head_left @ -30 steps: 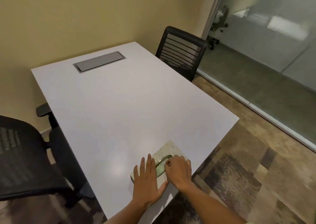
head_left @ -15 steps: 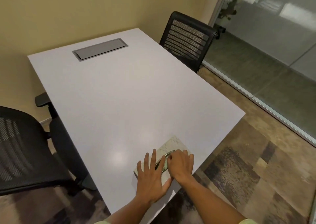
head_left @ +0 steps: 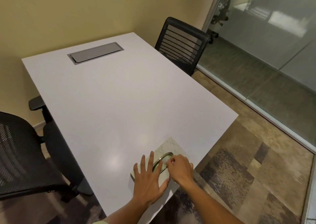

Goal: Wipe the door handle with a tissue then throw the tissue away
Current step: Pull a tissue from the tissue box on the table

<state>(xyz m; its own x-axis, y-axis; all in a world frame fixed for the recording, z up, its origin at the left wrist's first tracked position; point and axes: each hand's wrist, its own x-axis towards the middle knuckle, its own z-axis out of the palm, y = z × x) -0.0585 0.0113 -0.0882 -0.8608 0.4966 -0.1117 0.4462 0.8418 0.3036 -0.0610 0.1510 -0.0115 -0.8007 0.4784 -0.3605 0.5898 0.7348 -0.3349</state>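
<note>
Head view, white table [head_left: 119,95], near right corner: a pale marbled slab [head_left: 172,146] lies flat on the top with a metal loop door handle [head_left: 161,161] mounted on it, long axis running diagonally from near-left to far-right. No bin or other open container in frame; the only recess is the grey cable hatch [head_left: 95,52] at the far end of the table, lid closed, contents not visible. Left hand [head_left: 148,181] is flat, palm down, fingers spread wide, pressing on the near-left part of the slab; its fingertips touch the left side of the handle loop, nothing gripped. Right hand [head_left: 181,169] comes in from the right with wrist bent, fingers curled and pinched together at the right side of the loop. A small pale patch at its fingertips may be the tissue, but it blends with the slab, so can't tell for certain what it holds. Both forearms enter from the bottom edge, bare, a pale sleeve edge just visible at the left. Black mesh chair [head_left: 181,44] at the far right side of the table, another black chair [head_left: 20,155] at the left side, both tucked close. Frosted glass partition [head_left: 273,44] along the right, patterned carpet [head_left: 239,181] below.
</note>
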